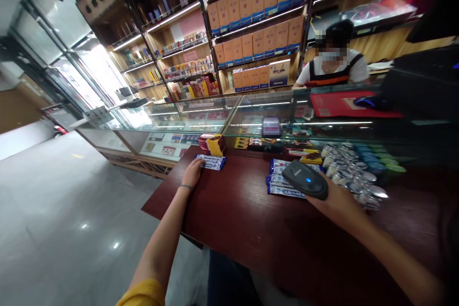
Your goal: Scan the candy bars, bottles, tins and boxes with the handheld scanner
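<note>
At the far edge of the dark red-brown table (229, 210), my left hand (192, 173) has its fingers closed on the left end of a blue-and-white packet (214, 162). A stack of red and yellow boxes (211, 144) stands just behind that packet. My right hand (332, 197) is wrapped round a black barcode scanner (299, 178) with a small blue light on top. Beneath the scanner lie several more blue-and-white packets (281, 186), partly hidden by it. Right of them are rows of round silver-lidded containers (353, 172).
Beyond the table runs a glass display counter (186, 119). A person (332, 69) in a dark apron is behind it, near a red mat (344, 103) with a computer mouse (369, 102). Shelves of orange-brown boxes (258, 0) line the wall. Grey floor (79, 220) extends to the left.
</note>
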Available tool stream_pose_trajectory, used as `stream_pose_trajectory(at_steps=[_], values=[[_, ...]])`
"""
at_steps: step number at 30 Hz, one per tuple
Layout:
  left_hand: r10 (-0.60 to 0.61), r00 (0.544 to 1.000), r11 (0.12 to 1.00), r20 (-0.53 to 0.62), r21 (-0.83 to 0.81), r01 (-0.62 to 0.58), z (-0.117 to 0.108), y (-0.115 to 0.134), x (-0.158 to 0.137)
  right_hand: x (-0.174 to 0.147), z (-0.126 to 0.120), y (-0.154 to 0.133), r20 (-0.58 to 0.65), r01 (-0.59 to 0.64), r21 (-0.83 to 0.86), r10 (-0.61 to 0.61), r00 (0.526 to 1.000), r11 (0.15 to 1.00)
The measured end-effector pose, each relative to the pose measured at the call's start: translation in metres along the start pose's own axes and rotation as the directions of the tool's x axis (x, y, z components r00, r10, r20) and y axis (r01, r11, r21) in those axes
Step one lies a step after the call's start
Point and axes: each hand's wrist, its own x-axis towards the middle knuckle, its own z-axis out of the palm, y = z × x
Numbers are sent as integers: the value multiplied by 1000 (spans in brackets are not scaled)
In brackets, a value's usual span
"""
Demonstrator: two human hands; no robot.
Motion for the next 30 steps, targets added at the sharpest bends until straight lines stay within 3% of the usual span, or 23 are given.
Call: stream_pose_trajectory(at_steps=[4,8,12,17,22,26,30], values=[[-14,998,1000,-65,3,14,4,5,1,-1,-10,-12,-5,10,76,-10,1000,997],[-21,985,999,-170,-45,14,16,40,12,0,-27,-25,-93,18,122,-6,996,992],[20,972,986,-233,-157,-58,35,107,30,3,-43,-27,-219,34,137,-3,976,990],[138,966,930,-217,-309,-202,67,200,49,7,-68,-24,-323,21,222,53,945,975],[248,953,887,-177,-355,-297,102,271,61,7,-93,-23,-347,-78,326,196,917,942],[305,950,899,-69,-308,-312,124,297,62,11,-102,-15,-383,-114,392,274,882,913],[300,954,924,2,-250,-291,136,299,59,16,-101,-5,-388,-126,423,305,870,897]])
